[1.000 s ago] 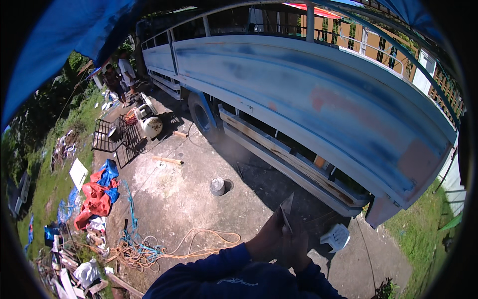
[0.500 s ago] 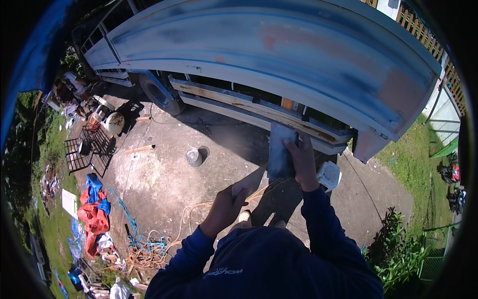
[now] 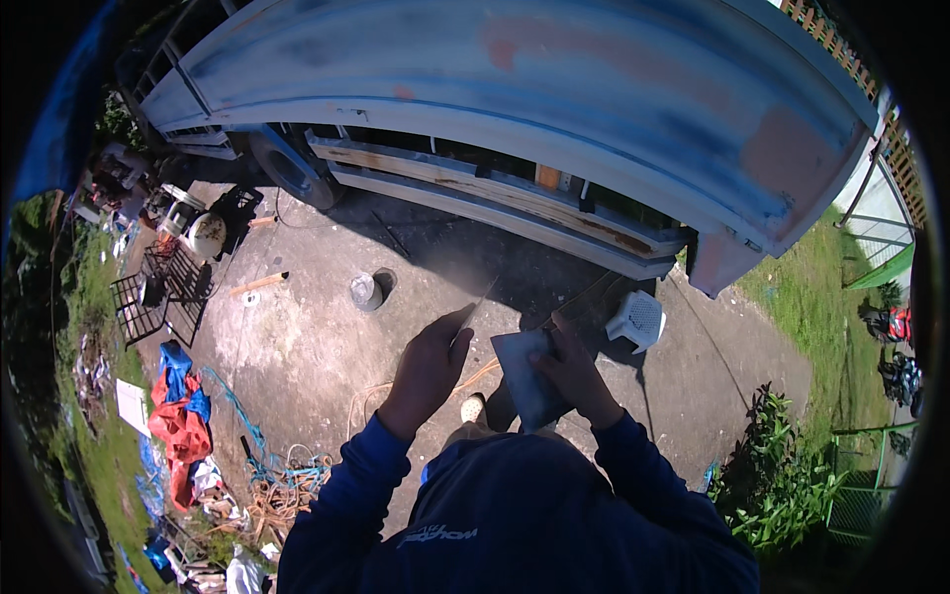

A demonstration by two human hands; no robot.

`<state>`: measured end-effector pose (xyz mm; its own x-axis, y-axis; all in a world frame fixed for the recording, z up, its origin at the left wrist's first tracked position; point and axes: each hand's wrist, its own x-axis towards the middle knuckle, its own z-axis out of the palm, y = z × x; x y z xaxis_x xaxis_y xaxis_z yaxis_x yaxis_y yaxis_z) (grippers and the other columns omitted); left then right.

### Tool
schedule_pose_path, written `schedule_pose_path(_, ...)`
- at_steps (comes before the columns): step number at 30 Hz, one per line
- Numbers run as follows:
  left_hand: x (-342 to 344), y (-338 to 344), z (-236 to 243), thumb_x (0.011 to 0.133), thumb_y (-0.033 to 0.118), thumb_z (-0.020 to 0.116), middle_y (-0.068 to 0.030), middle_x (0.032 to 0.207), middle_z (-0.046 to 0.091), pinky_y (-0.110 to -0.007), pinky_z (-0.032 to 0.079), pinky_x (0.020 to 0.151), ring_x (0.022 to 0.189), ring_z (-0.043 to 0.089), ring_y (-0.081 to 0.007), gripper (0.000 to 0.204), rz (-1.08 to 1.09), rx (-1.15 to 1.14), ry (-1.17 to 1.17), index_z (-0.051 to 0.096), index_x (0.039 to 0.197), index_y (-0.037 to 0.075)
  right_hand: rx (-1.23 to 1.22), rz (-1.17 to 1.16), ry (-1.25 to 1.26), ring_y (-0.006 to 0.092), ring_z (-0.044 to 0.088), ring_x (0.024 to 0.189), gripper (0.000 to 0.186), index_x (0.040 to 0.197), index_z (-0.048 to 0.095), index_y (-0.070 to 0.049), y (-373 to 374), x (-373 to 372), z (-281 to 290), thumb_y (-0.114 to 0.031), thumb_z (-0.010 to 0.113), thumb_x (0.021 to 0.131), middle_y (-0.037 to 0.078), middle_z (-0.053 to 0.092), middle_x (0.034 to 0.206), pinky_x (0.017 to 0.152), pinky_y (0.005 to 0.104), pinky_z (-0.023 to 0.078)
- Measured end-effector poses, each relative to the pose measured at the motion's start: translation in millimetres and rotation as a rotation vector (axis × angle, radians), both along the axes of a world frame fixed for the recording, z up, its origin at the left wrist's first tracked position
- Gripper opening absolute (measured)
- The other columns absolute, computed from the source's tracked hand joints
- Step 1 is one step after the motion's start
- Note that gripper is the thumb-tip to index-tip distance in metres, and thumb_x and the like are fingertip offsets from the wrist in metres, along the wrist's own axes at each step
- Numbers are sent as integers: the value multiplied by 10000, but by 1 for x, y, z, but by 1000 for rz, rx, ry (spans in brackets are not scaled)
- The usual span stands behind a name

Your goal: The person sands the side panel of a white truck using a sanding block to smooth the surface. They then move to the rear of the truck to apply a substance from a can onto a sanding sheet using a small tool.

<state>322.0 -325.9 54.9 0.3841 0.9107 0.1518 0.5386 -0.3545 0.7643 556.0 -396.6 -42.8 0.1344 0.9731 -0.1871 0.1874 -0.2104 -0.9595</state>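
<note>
My left hand [image 3: 426, 371] is closed on a thin flat blade-like sheet [image 3: 483, 303], turned nearly edge-on so that only a narrow line of it shows. My right hand [image 3: 578, 374] grips a flat rectangular blue-grey plate [image 3: 522, 384] by its right side, thumb on its face. Both hands are in front of my body, a little apart, with the plate between them. Beyond them stands a large truck body [image 3: 594, 89] with blue and grey paint and reddish patches; neither hand touches it.
A white plastic stool [image 3: 636, 321] stands right of my hands. A round can [image 3: 366, 292] sits on the concrete ahead left. Tangled ropes [image 3: 292, 490], a red and blue tarp [image 3: 180, 426] and a black metal rack [image 3: 163, 292] lie left. Green plants [image 3: 787, 475] grow at right.
Both hands have drawn back from the truck's lower rails toward my body. The right plate has come nearer and tilted; the left sheet has turned from showing its face to nearly edge-on.
</note>
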Motion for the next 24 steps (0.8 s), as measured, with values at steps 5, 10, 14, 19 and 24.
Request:
schedule_pose_path(5, -7, 14, -6, 835, -34, 623, -176, 1145, 694, -413, 535, 920, 1111, 644, -344, 371, -153, 351, 237, 665, 1200, 19, -18, -24, 311, 152, 629, 976, 421, 1266, 563, 19, 5, 44, 77, -142, 702, 903, 116, 662, 1096, 855, 308, 520)
schedule_pose_path(10, -3, 8, -1, 801, -28, 617, -159, 1171, 696, -413, 514, 958, 1149, 642, -314, 357, -279, 365, 391, 682, 1149, 8, 598, 402, -693, 241, 688, 815, 283, 1177, 641, -44, 8, 47, 116, -119, 672, 906, 97, 703, 913, 707, 343, 560)
schedule_pose_path(14, 0, -9, 11, 826, 1, 609, -158, 1215, 677, -417, 508, 967, 1172, 629, -315, 342, -273, 394, 421, 673, 1162, 12, 633, 504, -734, 313, 680, 810, 271, 1164, 656, -74, 14, 36, 102, -145, 668, 903, 136, 698, 942, 675, 394, 551)
schedule_pose_path(19, -9, -53, 12, 934, -2, 571, -185, 1210, 667, -403, 551, 898, 1090, 672, -308, 429, 65, 82, 183, 540, 1359, 46, 438, 224, -608, 304, 683, 857, 241, 1170, 623, -68, 41, 54, 33, -104, 572, 937, 161, 680, 979, 717, 398, 553)
schedule_pose_path(24, -2, -95, -22, 915, -24, 610, -195, 992, 710, -351, 574, 757, 896, 725, -272, 704, 540, -253, -123, 299, 1540, 69, 50, -143, 760, 208, 670, 911, 128, 1059, 623, -56, 48, 42, 39, -118, 580, 955, 62, 664, 977, 810, 360, 532)
